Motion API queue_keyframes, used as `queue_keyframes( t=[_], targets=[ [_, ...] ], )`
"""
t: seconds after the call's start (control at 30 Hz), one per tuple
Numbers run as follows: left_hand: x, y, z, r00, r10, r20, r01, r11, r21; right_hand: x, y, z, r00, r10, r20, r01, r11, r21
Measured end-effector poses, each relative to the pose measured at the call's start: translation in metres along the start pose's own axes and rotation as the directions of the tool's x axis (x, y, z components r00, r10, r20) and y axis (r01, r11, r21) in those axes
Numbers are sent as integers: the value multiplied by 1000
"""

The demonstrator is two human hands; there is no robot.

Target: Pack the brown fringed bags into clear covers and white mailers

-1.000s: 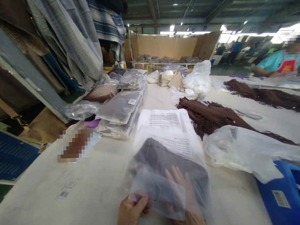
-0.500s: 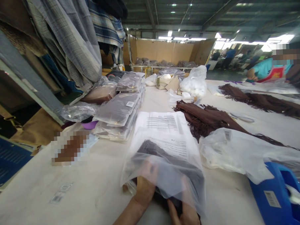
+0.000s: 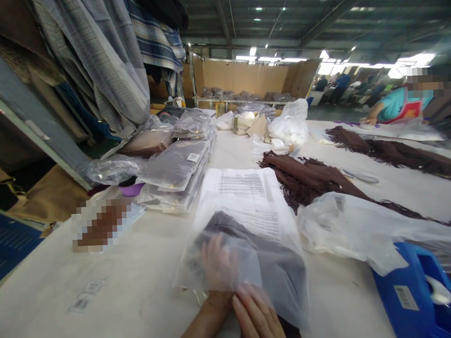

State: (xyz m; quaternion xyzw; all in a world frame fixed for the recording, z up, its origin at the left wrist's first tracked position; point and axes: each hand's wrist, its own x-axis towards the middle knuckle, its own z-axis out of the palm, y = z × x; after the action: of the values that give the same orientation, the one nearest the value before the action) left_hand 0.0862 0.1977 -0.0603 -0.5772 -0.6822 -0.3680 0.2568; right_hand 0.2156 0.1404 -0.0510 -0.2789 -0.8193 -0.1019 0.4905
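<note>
A clear plastic bag with printed text lies in front of me, its mouth towards me. Inside it is a dark grey folded cloth; a dark end shows at the mouth near the lower edge. My left hand is in the bag up to the wrist, fingers stretched over the cloth and slightly blurred behind the film. At the bag's mouth, my right hand lies with straight fingers beside the left wrist, its fingertips against the film. What lies under its palm is hidden.
Bagged grey items are stacked at left. Brown fringed scarves lie at right, near a crumpled plastic bag and a blue tape dispenser. Across the table is a co-worker. Clothes hang at upper left.
My left hand has moved farther into the bag, its fingers now stretched out. My right hand has shifted left, close to the left wrist. The co-worker's arm now reaches farther left.
</note>
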Motion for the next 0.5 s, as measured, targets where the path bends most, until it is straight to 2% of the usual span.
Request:
queue_keyframes(
  t=[0.07,0.1,0.17,0.23,0.37,0.5],
  targets=[
    [2,0,-1,999,44,7,-44,999,13,3,-5,1,999,-43,-4,43,999,32],
    [3,1,-2,998,60,7,-60,998,13,3,-7,1,999,-42,30,41,998,39],
    [2,2,-6,998,61,-16,-61,998,12,2,-6,1,993,3,121,-3,1000,-7],
    [0,4,-10,998,31,-46,-30,999,15,1,1,1,979,86,185,-62,990,-130],
    [-3,4,-15,998,-32,-56,33,999,5,-2,12,4,971,135,198,-69,949,-307],
    [-8,0,-8,997,-64,-52,63,998,-23,-1,3,11,976,157,153,-114,959,-259]
  ],
)
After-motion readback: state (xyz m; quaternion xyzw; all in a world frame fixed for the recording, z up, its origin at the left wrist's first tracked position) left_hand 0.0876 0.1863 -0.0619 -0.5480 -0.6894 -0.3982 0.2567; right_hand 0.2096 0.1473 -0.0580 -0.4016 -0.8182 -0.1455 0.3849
